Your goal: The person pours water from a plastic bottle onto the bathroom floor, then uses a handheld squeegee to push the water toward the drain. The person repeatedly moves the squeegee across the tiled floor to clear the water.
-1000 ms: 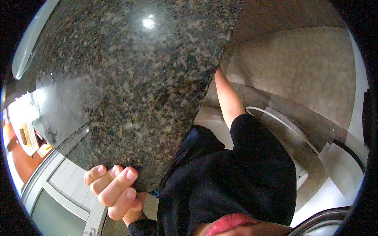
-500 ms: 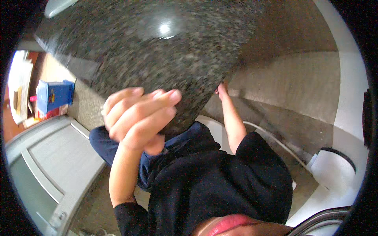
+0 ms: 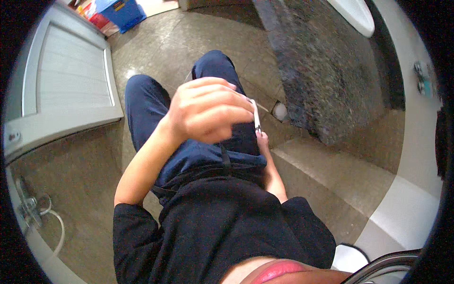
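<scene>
My left hand (image 3: 208,111) is raised in front of my lap, palm down, with its fingers loosely bent and pointing right. Nothing shows in its grasp, though the thumb and palm are hidden. Beside my right thigh, my right hand (image 3: 262,138) is closed around the lower end of a slim white strip-like thing (image 3: 257,115) with a dark part near the grip. Its upper end comes close to my left fingertips; I cannot tell whether they touch. My dark blue trousers (image 3: 203,154) lie beneath both hands.
A dark speckled stone counter (image 3: 321,71) with a white basin (image 3: 357,16) stands to the right. On the floor by its edge is a small white round thing (image 3: 280,111). A white door (image 3: 73,71) stands at left, a blue bin (image 3: 120,13) beyond it, a tap with hose (image 3: 33,208) lower left.
My view has turned away from the counter, which now lies to the right. My left hand has moved right, toward my right hand. A white strip now shows in my right hand.
</scene>
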{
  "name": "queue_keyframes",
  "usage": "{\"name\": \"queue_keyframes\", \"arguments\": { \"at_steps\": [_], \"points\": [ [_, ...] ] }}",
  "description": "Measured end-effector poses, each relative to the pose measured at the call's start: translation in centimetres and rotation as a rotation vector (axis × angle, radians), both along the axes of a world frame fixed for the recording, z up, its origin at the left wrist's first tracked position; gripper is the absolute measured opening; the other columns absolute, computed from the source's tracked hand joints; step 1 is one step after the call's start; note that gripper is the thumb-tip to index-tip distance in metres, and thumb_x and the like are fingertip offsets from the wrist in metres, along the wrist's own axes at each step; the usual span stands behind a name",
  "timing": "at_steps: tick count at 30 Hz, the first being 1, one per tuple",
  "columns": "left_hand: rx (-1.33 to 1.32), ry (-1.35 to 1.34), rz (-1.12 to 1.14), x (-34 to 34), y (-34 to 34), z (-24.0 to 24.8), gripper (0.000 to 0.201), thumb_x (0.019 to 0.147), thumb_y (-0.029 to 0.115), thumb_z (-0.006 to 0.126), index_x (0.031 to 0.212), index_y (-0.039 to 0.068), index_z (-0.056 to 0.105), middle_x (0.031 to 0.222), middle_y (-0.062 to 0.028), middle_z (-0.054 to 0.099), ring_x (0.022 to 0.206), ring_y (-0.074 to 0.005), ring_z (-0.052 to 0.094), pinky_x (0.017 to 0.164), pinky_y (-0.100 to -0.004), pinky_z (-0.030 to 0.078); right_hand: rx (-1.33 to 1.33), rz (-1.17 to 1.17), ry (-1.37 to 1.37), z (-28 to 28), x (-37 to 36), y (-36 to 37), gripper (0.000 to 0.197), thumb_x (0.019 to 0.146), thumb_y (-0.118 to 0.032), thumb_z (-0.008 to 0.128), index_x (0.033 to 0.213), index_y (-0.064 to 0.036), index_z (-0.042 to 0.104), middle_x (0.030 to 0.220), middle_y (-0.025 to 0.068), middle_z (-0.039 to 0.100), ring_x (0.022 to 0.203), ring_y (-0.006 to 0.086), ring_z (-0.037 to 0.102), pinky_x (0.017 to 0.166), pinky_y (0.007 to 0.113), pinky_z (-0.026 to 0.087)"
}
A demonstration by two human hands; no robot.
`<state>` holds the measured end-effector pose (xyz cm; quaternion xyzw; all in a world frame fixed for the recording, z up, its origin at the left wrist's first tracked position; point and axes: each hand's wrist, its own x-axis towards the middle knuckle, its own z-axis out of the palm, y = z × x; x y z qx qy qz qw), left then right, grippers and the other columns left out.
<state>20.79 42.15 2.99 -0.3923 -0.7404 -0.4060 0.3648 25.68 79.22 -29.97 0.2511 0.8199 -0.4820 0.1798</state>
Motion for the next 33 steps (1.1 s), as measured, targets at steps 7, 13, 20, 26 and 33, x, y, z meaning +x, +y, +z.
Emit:
{"name": "queue_keyframes", "arguments": {
  "at_steps": [7,13,20,26,33],
  "points": [
    [0.653,-0.786,0.284,-0.3,-5.0,-8.8,0.023,0.096,0.006,0.034,0.113,0.001,0.049,0.096,-0.0112,0.064,0.084,-0.0193,0.064,0.075,-0.0299,0.05,-0.001,-0.05,-0.176,-5.4,-3.1,0.8,0.031,0.091,-0.034,0.052,0.089,-0.0029,0.054,0.061,0.0051,0.057,0.041,0.0109,0.049,0.035,0.025,0.038],
    [0.643,-1.279,0.276,-2.3,-8.7,-10.8,0.036,0.098,0.016,0.036,0.133,0.007,0.036,0.084,-0.0031,0.057,0.063,-0.0088,0.051,0.063,-0.0212,0.046,-0.06,0.012,-0.004,-15.4,-3.3,7.0,0.036,0.086,-0.036,0.056,0.082,0.0,0.059,0.07,0.0095,0.064,0.065,0.019,0.064,0.06,0.035,0.05],
    [0.409,-1.373,0.186,-2.4,-14.3,-14.0,0.04,0.093,0.002,0.038,0.132,0.011,0.04,0.079,-0.0032,0.056,0.073,-0.0129,0.052,0.069,-0.0265,0.043,0.398,0.312,-0.475,-0.2,-10.7,-9.9,0.036,0.086,-0.033,0.053,0.085,0.0027,0.056,0.066,0.0115,0.064,0.046,0.0185,0.061,0.038,0.03,0.046],
    [0.526,-1.484,0.337,-7.6,-13.2,-17.8,0.03,0.098,0.013,0.036,0.126,0.012,0.046,0.074,0.0001,0.048,0.066,-0.0108,0.046,0.066,-0.025,0.041,0.422,0.302,-0.489,0.1,-16.2,-12.1,0.028,0.083,-0.028,0.053,0.077,-0.0003,0.051,0.057,0.0034,0.056,0.041,0.0146,0.052,0.037,0.029,0.04],
    [0.571,-1.383,0.383,-8.1,-12.5,-17.6,0.027,0.095,0.004,0.036,0.118,0.005,0.051,0.077,-0.0071,0.057,0.078,-0.0156,0.058,0.077,-0.0263,0.043,-0.161,0.367,-0.144,-4.9,-31.0,-22.8,0.018,0.09,-0.017,0.05,0.099,-0.0023,0.045,0.069,0.0029,0.053,0.047,0.0108,0.05,0.041,0.026,0.043]
  ]
}}
